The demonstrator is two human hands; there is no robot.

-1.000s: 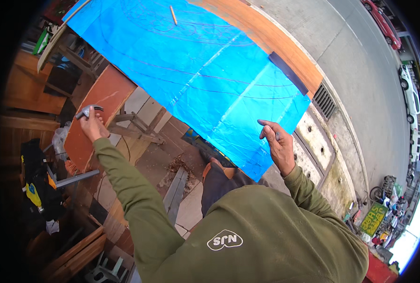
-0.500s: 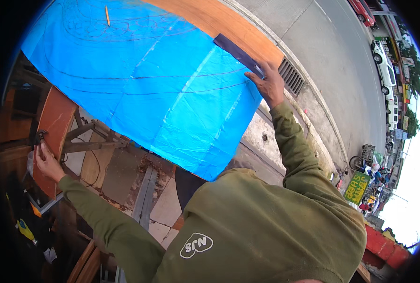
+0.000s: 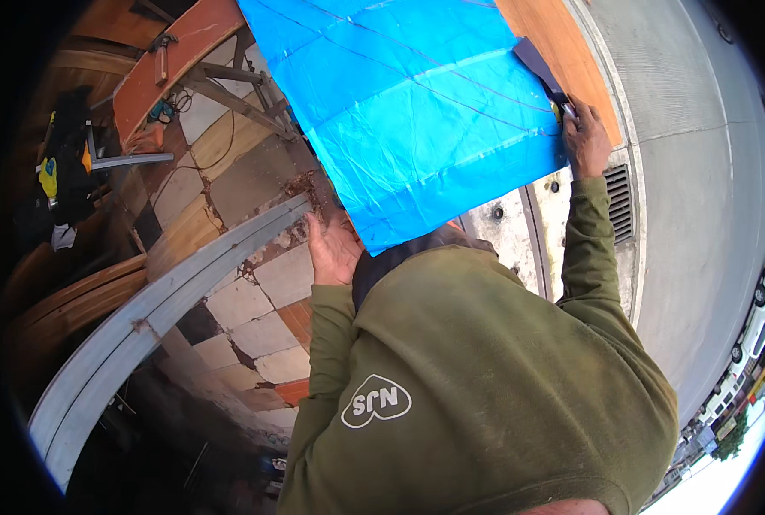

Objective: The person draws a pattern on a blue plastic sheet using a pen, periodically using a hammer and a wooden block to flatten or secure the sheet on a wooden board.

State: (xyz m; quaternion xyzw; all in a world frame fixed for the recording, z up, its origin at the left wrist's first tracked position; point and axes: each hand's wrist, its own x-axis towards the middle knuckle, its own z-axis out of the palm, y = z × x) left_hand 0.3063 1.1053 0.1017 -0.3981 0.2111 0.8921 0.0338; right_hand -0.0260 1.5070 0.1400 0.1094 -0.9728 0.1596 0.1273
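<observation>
Over an orange-brown wooden board (image 3: 562, 51) at the side of a grey concrete road (image 3: 691, 172) lies a bright blue, thin, glossy sheet (image 3: 399, 146), rumpled with fine creases, crossed by paler fold bands and marked with long dark drawn lines that run slantwise to its right side. Its lowest corner points at the torso of a worker in an olive-green long-sleeved top (image 3: 485, 360).

At the sheet's right edge, the worker's right hand (image 3: 588, 142) bends its fingers at the lower end of a dark, narrow, flat strip (image 3: 537, 67); a small shiny piece shows by the fingertips, though whether it is gripped cannot be told. Just beside the sheet's lower left edge, the left hand (image 3: 335, 249) is spread wide, palm up and thumb apart; whether its fingertips touch the sheet is unclear.

Left of the sheet, a wooden-handled claw hammer (image 3: 162, 62) rests on a reddish-brown curved-edged board (image 3: 206, 26). Below and left of the sheet stretches a long grey beam (image 3: 176, 279); to its right sits a dark slotted drain grate (image 3: 620, 202).
</observation>
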